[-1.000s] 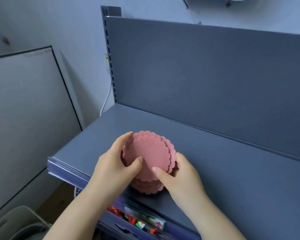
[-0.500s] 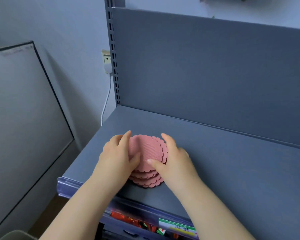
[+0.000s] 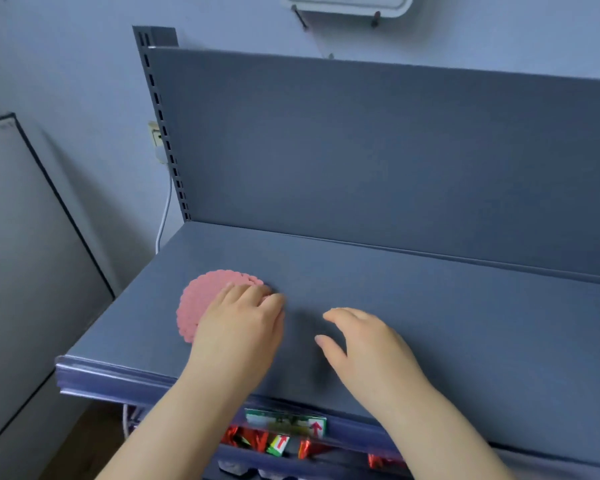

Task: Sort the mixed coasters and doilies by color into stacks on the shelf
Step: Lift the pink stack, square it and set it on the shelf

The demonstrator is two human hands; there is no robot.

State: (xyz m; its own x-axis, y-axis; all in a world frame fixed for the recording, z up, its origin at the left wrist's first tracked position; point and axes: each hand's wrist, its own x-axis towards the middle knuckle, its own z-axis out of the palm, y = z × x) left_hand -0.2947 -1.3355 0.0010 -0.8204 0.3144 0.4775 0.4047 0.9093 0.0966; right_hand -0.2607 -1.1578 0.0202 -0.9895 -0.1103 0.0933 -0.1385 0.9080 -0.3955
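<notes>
1 pink coaster stack point(image 3: 205, 299) lies under the left hand point(image 3: 238, 327), fingers flat; right hand point(image 3: 368, 348) hovers beside, fingers loose, empty.

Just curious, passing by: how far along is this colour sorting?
Done: a pink stack lies on the shelf, front left. In hand: the left hand rests on it; the right hand, beside it, holds nothing. Left: no other colours in view; other stacks presumably remain.
</notes>
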